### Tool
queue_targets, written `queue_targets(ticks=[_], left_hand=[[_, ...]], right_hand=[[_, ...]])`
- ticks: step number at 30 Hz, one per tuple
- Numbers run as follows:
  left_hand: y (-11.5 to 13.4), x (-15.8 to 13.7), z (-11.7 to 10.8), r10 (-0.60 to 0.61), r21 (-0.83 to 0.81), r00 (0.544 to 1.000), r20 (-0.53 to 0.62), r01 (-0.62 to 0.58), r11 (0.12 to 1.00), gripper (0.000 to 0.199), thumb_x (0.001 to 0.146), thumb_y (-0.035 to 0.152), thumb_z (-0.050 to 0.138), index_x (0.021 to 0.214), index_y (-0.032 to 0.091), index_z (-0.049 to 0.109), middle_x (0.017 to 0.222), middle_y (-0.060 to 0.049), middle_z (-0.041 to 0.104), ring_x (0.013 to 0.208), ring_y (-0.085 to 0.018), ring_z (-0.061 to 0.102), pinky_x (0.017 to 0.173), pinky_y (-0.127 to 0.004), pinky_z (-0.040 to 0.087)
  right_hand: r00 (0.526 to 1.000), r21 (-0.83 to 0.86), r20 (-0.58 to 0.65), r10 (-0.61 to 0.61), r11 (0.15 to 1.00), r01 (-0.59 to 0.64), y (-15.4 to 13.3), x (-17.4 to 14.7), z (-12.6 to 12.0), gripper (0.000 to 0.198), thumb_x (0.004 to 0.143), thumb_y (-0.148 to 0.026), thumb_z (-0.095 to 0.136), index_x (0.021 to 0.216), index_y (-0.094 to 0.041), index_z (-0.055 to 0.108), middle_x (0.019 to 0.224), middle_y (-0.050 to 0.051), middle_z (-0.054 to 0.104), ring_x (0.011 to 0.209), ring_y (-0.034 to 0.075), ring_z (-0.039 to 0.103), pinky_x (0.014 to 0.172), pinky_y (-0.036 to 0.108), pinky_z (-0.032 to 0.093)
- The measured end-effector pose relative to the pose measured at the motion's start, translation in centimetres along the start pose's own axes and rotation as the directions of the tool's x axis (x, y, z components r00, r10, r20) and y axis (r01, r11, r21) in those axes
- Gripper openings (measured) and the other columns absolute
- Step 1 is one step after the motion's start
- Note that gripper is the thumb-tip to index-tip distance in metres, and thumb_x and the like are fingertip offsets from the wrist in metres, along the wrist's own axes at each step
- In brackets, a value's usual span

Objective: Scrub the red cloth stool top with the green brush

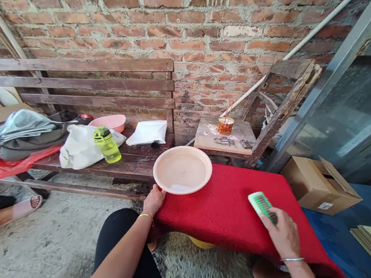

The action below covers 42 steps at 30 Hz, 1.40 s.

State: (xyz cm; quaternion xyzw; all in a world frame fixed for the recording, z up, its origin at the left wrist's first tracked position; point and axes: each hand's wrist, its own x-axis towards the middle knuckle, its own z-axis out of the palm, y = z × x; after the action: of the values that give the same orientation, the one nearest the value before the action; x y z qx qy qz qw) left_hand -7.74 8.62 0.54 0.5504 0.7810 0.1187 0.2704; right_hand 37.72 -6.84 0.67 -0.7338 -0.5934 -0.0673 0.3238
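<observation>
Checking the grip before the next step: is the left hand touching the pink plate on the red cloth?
Touching. The head view shows the left hand meeting the near-left rim of the pink plate, with no gap, on the red cloth.

Left hand (153,200) grips red cloth (228,207) edge w/ pink plate (182,169) on it, right hand (284,235) holds green brush (262,206).

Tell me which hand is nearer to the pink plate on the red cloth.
Left. The left hand is right at the near-left rim of the pink plate, seemingly touching it. The right hand is farther off, down the red cloth, holding a green brush.
</observation>
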Motion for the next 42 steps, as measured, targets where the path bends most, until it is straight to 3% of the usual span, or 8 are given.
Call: queue_targets(ticks=[4,8,16,22,29,34,38,42], left_hand=[[-0.2,0.2,0.1,-0.001,0.011,1.0,-0.007,0.001,1.0,0.055,0.095,0.061,0.032,0.122,0.017,0.049,0.123,-0.023,0.066,0.116,-0.036,0.063,0.095,-0.048,0.046],[-0.5,0.5,0.3,0.015,0.017,1.0,-0.015,-0.014,1.0,0.056,0.095,0.062,0.032,0.123,0.017,0.049,0.121,-0.022,0.067,0.114,-0.035,0.065,0.093,-0.047,0.047],[-0.5,0.5,0.3,0.007,0.01,1.0,-0.018,-0.007,1.0,0.055,0.094,0.063,0.034,0.122,0.018,0.051,0.122,-0.022,0.067,0.115,-0.035,0.064,0.094,-0.046,0.046],[-0.2,0.2,0.2,-0.008,-0.013,1.0,-0.008,0.007,1.0,0.055,0.094,0.063,0.033,0.121,0.018,0.05,0.125,-0.022,0.065,0.119,-0.036,0.062,0.096,-0.049,0.045],[-0.3,0.3,0.2,0.0,0.001,1.0,-0.013,0.0,1.0,0.056,0.095,0.063,0.031,0.121,0.017,0.05,0.123,-0.022,0.066,0.117,-0.036,0.063,0.095,-0.048,0.046],[-0.5,0.6,0.3,-0.007,0.02,1.0,-0.019,0.007,1.0,0.054,0.094,0.063,0.035,0.119,0.018,0.051,0.12,-0.021,0.067,0.113,-0.034,0.065,0.091,-0.045,0.048],[-0.5,0.7,0.2,-0.019,0.03,1.0,-0.012,0.02,0.999,0.054,0.094,0.063,0.034,0.121,0.019,0.051,0.121,-0.021,0.067,0.112,-0.034,0.065,0.092,-0.046,0.047],[-0.5,0.6,0.2,-0.009,0.024,1.0,0.003,0.009,1.0,0.056,0.094,0.064,0.031,0.121,0.018,0.05,0.124,-0.022,0.066,0.116,-0.036,0.063,0.095,-0.048,0.046]], right_hand=[[0.92,0.124,0.077,-0.383,0.92,0.373,-6.7,-1.9,2.7,0.031,0.095,-0.052,0.049,0.101,-0.024,0.061,0.11,0.009,0.068,0.1,0.025,0.063,0.084,0.039,0.045],[0.838,0.124,0.099,-0.536,0.842,0.524,-9.5,-3.0,4.3,0.019,0.097,-0.04,0.05,0.103,-0.026,0.06,0.117,0.007,0.066,0.105,0.023,0.059,0.09,0.039,0.042],[0.99,-0.247,0.115,-0.084,0.963,0.111,-1.8,1.4,3.1,0.036,0.094,-0.05,0.043,0.104,-0.02,0.063,0.102,0.013,0.068,0.088,0.028,0.062,0.074,0.04,0.041],[0.933,-0.358,-0.075,0.351,0.864,-0.354,4.5,3.0,0.3,0.051,0.09,-0.06,0.038,0.108,-0.019,0.064,0.096,0.018,0.067,0.079,0.031,0.059,0.067,0.043,0.041],[0.996,0.097,0.036,-0.079,0.992,0.075,-2.3,0.7,2.0,0.053,0.089,-0.07,0.041,0.098,-0.021,0.061,0.096,0.011,0.069,0.089,0.026,0.063,0.077,0.038,0.046],[0.865,0.148,0.143,-0.482,0.874,0.463,-6.9,-2.0,3.2,0.024,0.097,-0.046,0.048,0.102,-0.026,0.061,0.116,0.007,0.067,0.106,0.022,0.062,0.087,0.036,0.045],[0.904,0.067,0.161,-0.395,0.918,0.39,-4.2,-2.1,2.7,0.033,0.096,-0.053,0.044,0.101,-0.025,0.061,0.11,0.008,0.069,0.099,0.024,0.064,0.082,0.038,0.045],[0.996,-0.153,0.07,-0.051,0.986,0.061,2.4,-1.1,0.2,0.05,0.092,-0.067,0.035,0.098,-0.024,0.062,0.093,0.015,0.071,0.081,0.03,0.066,0.066,0.041,0.042]])
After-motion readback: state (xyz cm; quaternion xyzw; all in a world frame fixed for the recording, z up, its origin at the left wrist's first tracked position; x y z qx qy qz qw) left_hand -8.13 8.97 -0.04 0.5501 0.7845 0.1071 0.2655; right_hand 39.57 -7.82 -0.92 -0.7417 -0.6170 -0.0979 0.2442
